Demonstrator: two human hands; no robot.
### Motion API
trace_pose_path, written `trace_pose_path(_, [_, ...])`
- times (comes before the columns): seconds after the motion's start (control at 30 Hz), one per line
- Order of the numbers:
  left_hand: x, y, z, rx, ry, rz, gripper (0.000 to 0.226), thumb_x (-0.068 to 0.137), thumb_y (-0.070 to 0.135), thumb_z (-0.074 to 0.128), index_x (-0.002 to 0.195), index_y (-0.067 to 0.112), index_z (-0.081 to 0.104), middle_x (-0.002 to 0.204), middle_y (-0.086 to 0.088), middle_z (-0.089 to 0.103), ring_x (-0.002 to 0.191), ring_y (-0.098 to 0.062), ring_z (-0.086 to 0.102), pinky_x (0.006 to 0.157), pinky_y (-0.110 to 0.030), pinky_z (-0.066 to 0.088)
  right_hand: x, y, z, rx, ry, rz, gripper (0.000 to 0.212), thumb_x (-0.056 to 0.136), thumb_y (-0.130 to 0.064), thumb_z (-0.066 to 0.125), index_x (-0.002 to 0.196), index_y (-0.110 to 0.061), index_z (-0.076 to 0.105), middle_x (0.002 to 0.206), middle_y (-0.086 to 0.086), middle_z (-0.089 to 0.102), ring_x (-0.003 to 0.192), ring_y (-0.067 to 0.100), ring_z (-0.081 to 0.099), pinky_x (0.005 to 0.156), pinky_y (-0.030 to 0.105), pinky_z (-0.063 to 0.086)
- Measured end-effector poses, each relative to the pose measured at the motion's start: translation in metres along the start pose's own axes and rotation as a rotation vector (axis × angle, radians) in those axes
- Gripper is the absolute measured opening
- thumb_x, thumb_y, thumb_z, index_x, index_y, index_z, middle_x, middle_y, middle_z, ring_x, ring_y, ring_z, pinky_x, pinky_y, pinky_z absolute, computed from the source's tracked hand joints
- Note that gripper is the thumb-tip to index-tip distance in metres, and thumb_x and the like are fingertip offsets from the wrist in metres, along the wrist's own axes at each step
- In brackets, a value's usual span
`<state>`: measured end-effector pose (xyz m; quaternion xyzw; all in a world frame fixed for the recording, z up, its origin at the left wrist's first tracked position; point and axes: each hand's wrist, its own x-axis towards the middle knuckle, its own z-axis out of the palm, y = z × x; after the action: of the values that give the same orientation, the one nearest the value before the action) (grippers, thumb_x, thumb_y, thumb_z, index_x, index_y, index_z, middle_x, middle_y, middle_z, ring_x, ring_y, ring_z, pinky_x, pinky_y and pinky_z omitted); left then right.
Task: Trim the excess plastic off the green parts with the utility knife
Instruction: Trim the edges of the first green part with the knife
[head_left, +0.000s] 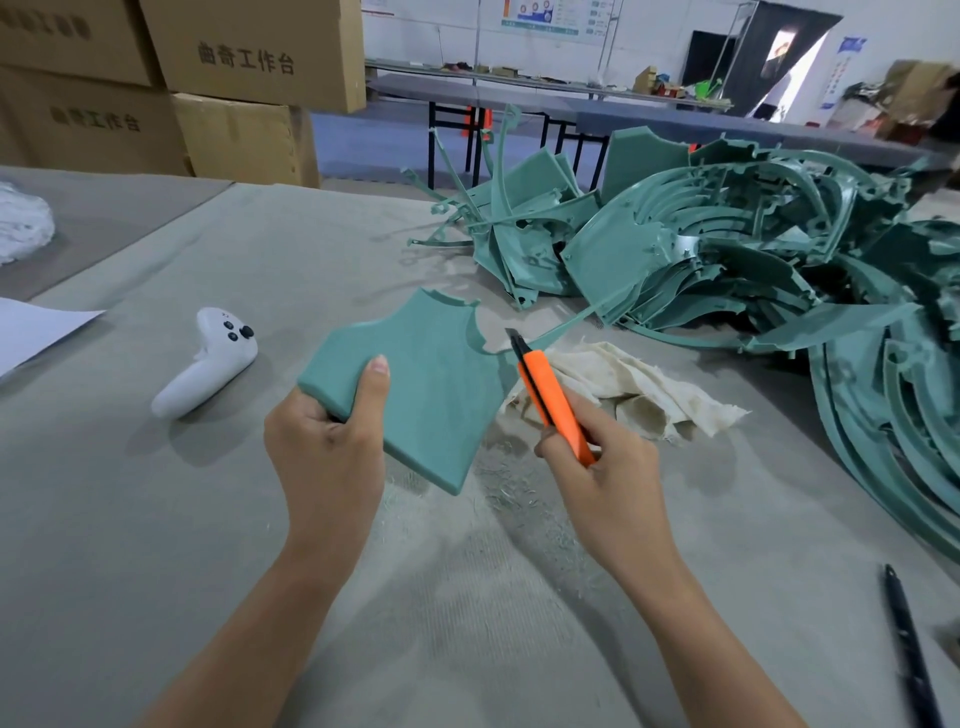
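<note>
We grip the green part (421, 384) by its near-left corner w/ left hand (327, 447), held above the table. Right hand (602, 462) is wrapped round the utility knife (550, 400); blade tip points up-left, right at the part's ragged right edge.

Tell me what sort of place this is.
Probably a factory or workshop floor: a heap of moulded green plastic parts on a cloth-covered workbench, stacked cardboard cartons, long work tables behind.

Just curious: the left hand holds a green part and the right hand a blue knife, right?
Not quite. The head view shows the knife is orange; the left hand does hold the green part and the right hand the knife.
</note>
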<state>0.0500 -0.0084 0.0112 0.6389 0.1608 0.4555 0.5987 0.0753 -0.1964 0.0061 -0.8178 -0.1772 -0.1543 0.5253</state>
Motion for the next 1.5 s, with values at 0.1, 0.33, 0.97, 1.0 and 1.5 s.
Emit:
trace_pose_path(0.1, [-0.004, 0.003, 0.001, 0.033, -0.019, 0.035, 0.048, 0.08, 0.04, 0.066, 0.065, -0.004, 0.055, 0.061, -0.001, 0.054, 0.055, -0.005, 0.047, 0.051, -0.024, 0.04, -0.001, 0.0, 0.002, -0.017, -0.02, 0.001, 0.032, 0.087, -0.008, 0.059, 0.096, -0.038, 0.066, 0.064, 0.006, 0.049, 0.046, 0.007, 0.033, 0.043, 0.017, 0.028])
trace_pose_path(0.33, [-0.013, 0.013, -0.002, 0.189, -0.065, 0.163, 0.056, 0.084, 0.037, 0.063, 0.052, 0.002, 0.034, 0.044, 0.001, 0.033, 0.045, -0.009, 0.036, 0.042, -0.017, 0.025, -0.007, -0.001, 0.007, -0.092, -0.049, 0.005, 0.034, 0.089, -0.006, 0.056, 0.112, -0.029, 0.067, 0.057, -0.004, 0.044, 0.046, 0.009, 0.036, 0.046, 0.026, 0.03])
trace_pose_path(0.97, [-0.019, 0.012, 0.0, 0.292, -0.074, 0.273, 0.055, 0.088, 0.032, 0.062, 0.049, 0.011, 0.031, 0.041, 0.011, 0.027, 0.042, -0.005, 0.04, 0.041, -0.01, 0.025, -0.01, -0.021, 0.009, 0.246, -0.106, 0.24, 0.015, 0.091, -0.003, 0.052, 0.079, -0.008, 0.059, 0.058, 0.007, 0.057, 0.043, 0.019, 0.04, 0.041, 0.028, 0.031])
trace_pose_path(1.0, [-0.019, 0.012, 0.0, 0.288, -0.074, 0.275, 0.055, 0.088, 0.032, 0.062, 0.049, 0.012, 0.03, 0.041, 0.011, 0.027, 0.041, -0.004, 0.04, 0.041, -0.009, 0.025, -0.01, -0.022, 0.008, 0.295, -0.117, 0.28, 0.016, 0.091, -0.003, 0.052, 0.078, -0.007, 0.059, 0.052, -0.002, 0.055, 0.039, 0.016, 0.039, 0.039, 0.024, 0.031])
trace_pose_path(1.5, [-0.015, 0.011, 0.0, 0.224, -0.057, 0.169, 0.055, 0.084, 0.04, 0.062, 0.051, 0.002, 0.04, 0.044, 0.005, 0.036, 0.045, -0.008, 0.042, 0.041, -0.013, 0.028, 0.001, -0.027, -0.009, 1.213, -0.322, 0.581, 0.032, 0.087, -0.014, 0.055, 0.117, -0.003, 0.061, 0.072, 0.003, 0.057, 0.037, 0.004, 0.034, 0.03, 0.015, 0.029])
